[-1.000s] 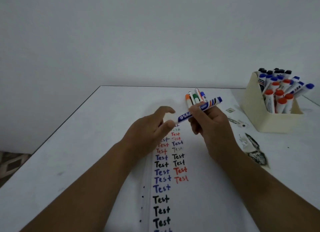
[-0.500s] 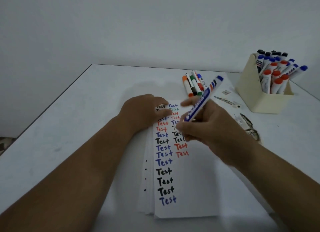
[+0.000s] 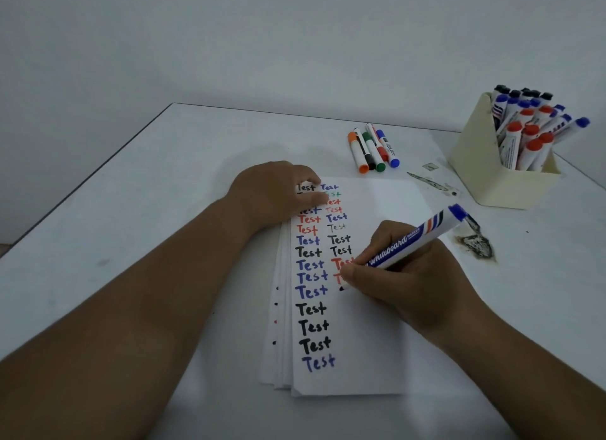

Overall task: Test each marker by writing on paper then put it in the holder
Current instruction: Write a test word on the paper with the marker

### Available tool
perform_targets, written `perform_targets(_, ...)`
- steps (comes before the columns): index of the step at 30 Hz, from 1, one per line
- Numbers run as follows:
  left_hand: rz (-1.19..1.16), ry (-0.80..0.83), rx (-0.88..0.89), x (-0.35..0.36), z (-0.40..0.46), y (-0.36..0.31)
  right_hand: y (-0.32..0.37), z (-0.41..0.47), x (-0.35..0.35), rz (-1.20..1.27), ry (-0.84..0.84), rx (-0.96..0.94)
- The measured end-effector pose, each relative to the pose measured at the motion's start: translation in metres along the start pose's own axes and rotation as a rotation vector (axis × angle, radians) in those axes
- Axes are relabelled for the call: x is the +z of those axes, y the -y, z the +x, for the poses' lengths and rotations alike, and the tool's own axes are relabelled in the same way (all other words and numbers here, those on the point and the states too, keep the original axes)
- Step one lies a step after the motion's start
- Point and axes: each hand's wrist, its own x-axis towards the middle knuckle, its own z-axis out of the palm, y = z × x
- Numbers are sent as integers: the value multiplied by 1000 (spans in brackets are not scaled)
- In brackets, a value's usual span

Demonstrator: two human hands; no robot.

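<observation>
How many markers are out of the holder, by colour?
orange marker: 1
black marker: 1
green marker: 1
red marker: 1
blue: 2, the lying blue marker and the held blue marker in the right hand
Total: 6

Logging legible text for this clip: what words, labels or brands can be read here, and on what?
"Test": handwritten again and again in two columns, in black, blue, red and green, on the top sheet of the paper stack.
"whiteboard": along the barrel of the blue marker in the right hand.
"MARKER": small print beside it, only just legible.
Print on the markers in the holder and on the loose markers: too small to read.
</observation>
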Motion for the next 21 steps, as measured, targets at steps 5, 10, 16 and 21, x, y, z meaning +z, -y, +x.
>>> perform_targets(5,-15,1,7,1,0,-1,0,-1,1,-112,33,-47)
perform_targets(10,-16,-6,12,-1,-1,-1,0,1,1,-79,19,-9)
perform_targets(16,-12,-9,14,0,0,-2,2,-1,3,-84,4,-23)
perform_targets(21,-14,-2,11,0,0,-2,-1,0,3,-165,4,-78)
